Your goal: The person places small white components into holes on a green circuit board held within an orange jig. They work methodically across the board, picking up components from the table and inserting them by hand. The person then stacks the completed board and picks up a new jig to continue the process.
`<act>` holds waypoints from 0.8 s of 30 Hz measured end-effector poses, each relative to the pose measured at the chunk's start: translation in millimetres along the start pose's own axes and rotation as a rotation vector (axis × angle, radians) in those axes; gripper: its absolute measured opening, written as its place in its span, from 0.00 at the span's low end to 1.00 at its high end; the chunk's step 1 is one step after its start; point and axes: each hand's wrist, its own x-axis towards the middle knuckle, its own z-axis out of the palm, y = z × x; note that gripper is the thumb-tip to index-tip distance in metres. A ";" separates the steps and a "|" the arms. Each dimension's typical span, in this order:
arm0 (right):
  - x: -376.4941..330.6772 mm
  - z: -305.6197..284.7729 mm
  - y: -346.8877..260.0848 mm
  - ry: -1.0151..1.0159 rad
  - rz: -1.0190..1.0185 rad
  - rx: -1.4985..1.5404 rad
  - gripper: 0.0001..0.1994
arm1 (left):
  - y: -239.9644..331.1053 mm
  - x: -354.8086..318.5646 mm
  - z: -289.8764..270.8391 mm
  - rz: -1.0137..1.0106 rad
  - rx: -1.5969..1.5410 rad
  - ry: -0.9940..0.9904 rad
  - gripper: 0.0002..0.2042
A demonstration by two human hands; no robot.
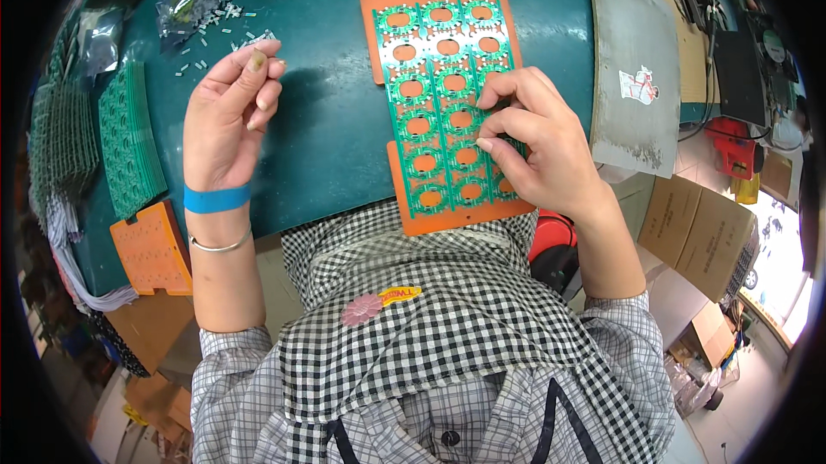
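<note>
At the far left of the frame we see a tall stack of green panels (64, 133), and just beside it, a shorter stack of similar panels (129, 141); we cannot tell if these are finished or waiting. Below them, at the left, lies a spare orange plate (151, 249) with no panel on it. In the upper left, a clear bag (189, 3) and many small white parts (226, 31) are on the green table (331, 120), so we judge that a good supply of them remains to be used. Near these parts, left of the centre, our left hand (232, 111) is raised with its fingers curled and the thumb near them; whether it keeps a part inside, we cannot tell. Right of the centre lies the green circuit panel (441, 102), on its orange carrier plate (439, 225), with ring-shaped units in three columns. Our right hand (538, 137) is bent over its right column, thumb and fingertips close together, but we cannot see if something is pinched there. Pale spots appear around the upper rings, so perhaps some places are filled; glare and our hand prevent an exact count, and we judge this panel as not yet complete.
</note>
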 end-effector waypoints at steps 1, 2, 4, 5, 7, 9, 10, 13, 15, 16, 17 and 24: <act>0.0 0.1 0.8 0.002 -0.003 -0.007 0.08 | -2.6 0.1 0.1 -0.023 -0.094 -0.056 0.13; 0.0 0.3 1.8 0.005 -0.006 -0.014 0.08 | -4.3 -0.9 5.6 -0.032 -0.080 0.009 0.14; -0.4 0.0 0.5 0.005 -0.012 -0.023 0.08 | -6.4 -5.6 23.4 -0.046 -0.054 0.136 0.15; -0.4 -0.3 -0.6 0.001 -0.014 -0.022 0.08 | -8.1 -6.7 17.2 -0.073 -0.049 0.064 0.18; 0.0 -0.7 0.0 -0.005 -0.016 -0.018 0.08 | -9.5 -9.7 20.7 -0.095 -0.007 0.091 0.16; 0.3 -1.1 0.4 -0.009 -0.020 -0.019 0.08 | -11.4 -12.1 21.3 -0.108 0.031 0.082 0.14; 0.4 -1.1 0.2 -0.008 -0.021 -0.028 0.08 | -13.8 -12.9 20.0 -0.109 0.049 0.061 0.13; 1.0 0.1 -1.5 0.003 -0.045 -0.071 0.08 | -16.9 -16.2 22.1 -0.100 0.038 -0.019 0.10; 4.6 2.4 -3.5 0.023 -0.095 -0.124 0.07 | -18.8 -18.7 24.8 -0.107 0.030 -0.056 0.09; 5.4 4.1 -4.0 0.033 -0.102 -0.126 0.07 | -20.0 -19.9 25.8 -0.119 0.036 -0.064 0.09; 5.9 6.0 -4.4 0.043 -0.109 -0.128 0.07 | -20.8 -21.4 27.4 -0.131 0.042 -0.073 0.10; 3.4 9.0 -3.1 0.036 -0.129 -0.183 0.08 | -27.5 -36.6 59.7 -0.067 0.216 -0.111 0.11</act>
